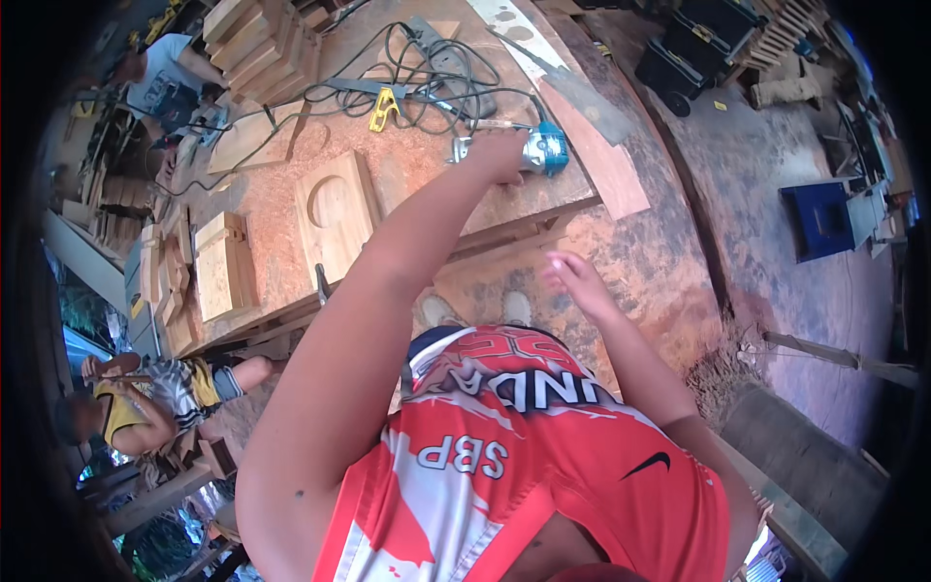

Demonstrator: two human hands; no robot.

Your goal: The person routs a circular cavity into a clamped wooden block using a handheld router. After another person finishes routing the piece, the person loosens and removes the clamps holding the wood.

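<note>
My left hand (502,157) is stretched out over the far right part of the workbench (281,175). Its fingers wrap round the body of a teal and silver trim router (548,150), which lies on its side near the bench's right end. Beyond the bench edge, my right hand (576,281) hangs in the air with nothing in it, its fingers loosely apart and slightly blurred. To the left of my left forearm lies a wooden board (341,199) with a round recess cut in it. A dark clamp-like piece (322,284) stands at that board's near edge.
Tangled black cords (402,73) and a yellow-handled clamp (385,109) lie on the sawdust-covered bench. Stacked wooden blocks (262,48) rise at the back left; more boards (225,267) lie nearer. One person (170,82) is across the bench, another (160,403) sits at left.
</note>
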